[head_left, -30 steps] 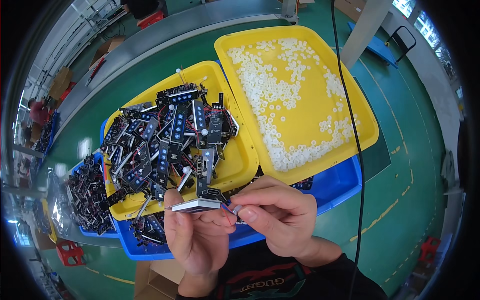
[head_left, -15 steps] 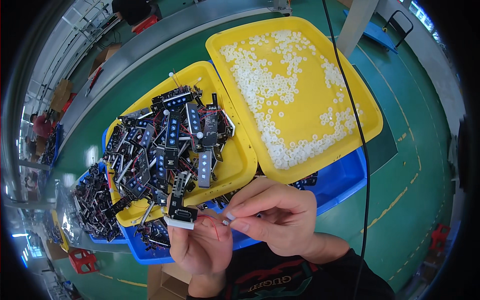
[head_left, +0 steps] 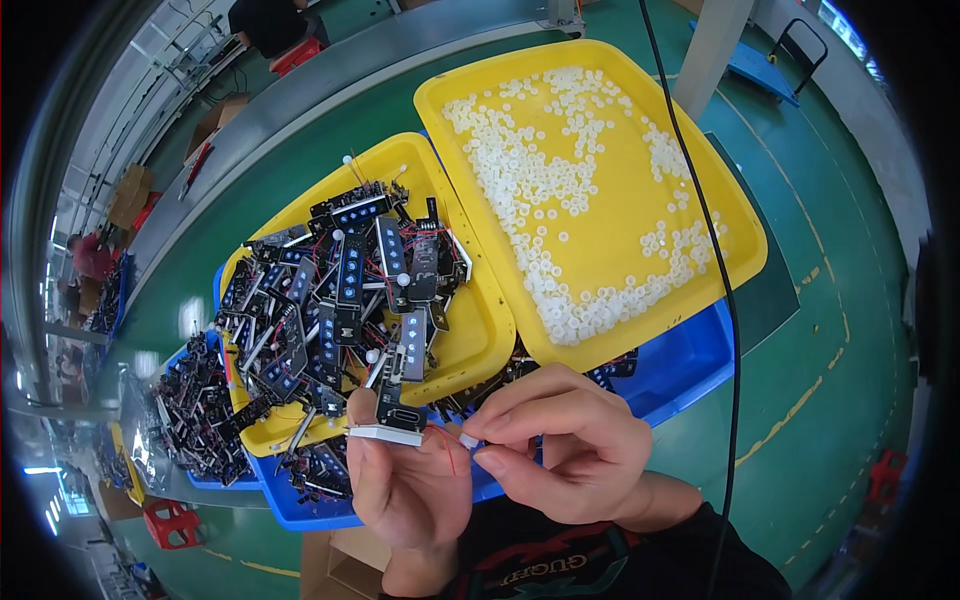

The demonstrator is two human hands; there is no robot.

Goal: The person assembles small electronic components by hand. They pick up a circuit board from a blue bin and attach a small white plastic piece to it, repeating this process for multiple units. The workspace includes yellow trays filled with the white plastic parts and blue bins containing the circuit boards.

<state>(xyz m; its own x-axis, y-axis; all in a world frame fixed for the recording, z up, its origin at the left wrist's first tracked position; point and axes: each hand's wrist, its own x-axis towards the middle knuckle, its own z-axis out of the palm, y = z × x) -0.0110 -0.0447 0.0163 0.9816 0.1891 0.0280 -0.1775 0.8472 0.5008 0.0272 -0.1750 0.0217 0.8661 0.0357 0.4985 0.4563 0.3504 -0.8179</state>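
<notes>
Two hands meet just below the near rim of the blue bin (head_left: 690,365), the only view being the head camera. Left hand (head_left: 405,490) is closed around a small black circuit module (head_left: 390,415) with a white base, held upright. Right hand (head_left: 565,455) pinches a tiny white ring (head_left: 468,440) at the module's red wire. Judged from this, the fitting step is in hand; seating the ring calls for fine alignment. Above the bin sit a yellow tray of modules (head_left: 480,330) and a yellow tray of white rings (head_left: 730,220).

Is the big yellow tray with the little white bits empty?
No, the big yellow tray has lots of small white pieces scattered over much of its floor.
</notes>
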